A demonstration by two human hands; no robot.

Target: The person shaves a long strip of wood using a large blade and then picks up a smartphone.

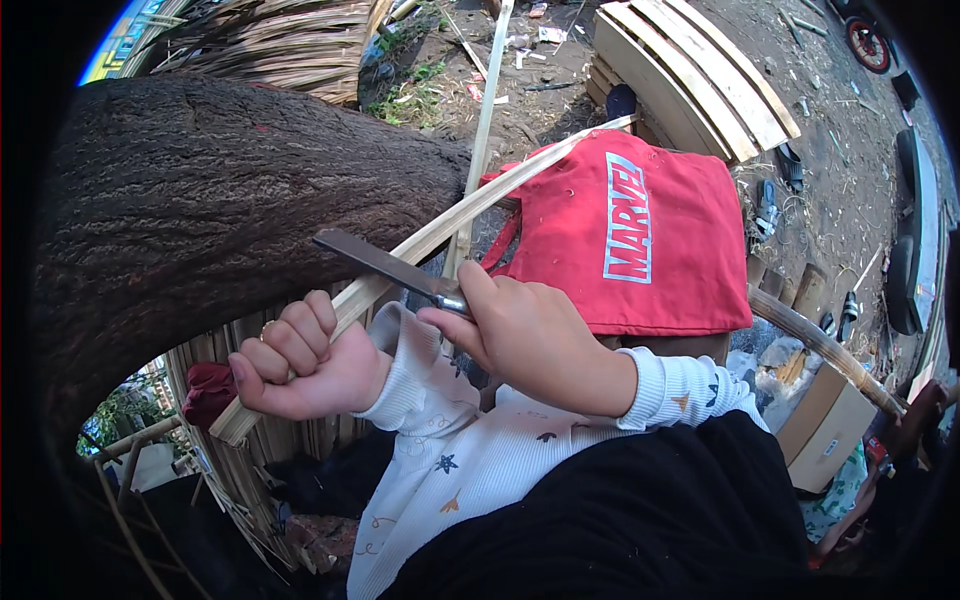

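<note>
A long, pale split-bamboo strip runs slantwise from lower left to upper right. Near its lower end my left hand is closed round it in a fist. My right hand grips the handle of a knife, whose dark, flat blade crosses the strip just beyond my left fist. Most of the handle is hidden in my fingers. The strip's far part passes over the edge of a red cloth bag with a printed panel. Behind the slanted strip stands another pale strip, reaching away from me.
A thick tree trunk fills the left side. Slatted wood lies beyond the bag, with sandals beside it. To the right are a bamboo pole and a cardboard box. Dried fronds stand far left.
</note>
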